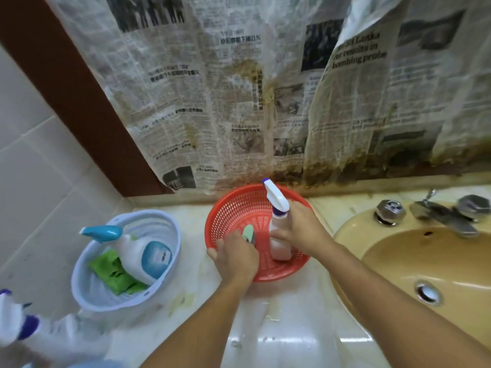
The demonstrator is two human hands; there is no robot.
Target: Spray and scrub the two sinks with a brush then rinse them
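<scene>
Both hands reach into the red basket [233,208] on the bench [279,328]. Right hand [303,232] grips the spray bottle [277,221] upright; left hand [236,256] curls round the brush [249,232]. A yellow sink [398,261] lies right of the hands.

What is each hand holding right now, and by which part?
The right hand grips the spray bottle around its neck, inside the red basket. The left hand holds the brush by its near end.
</scene>
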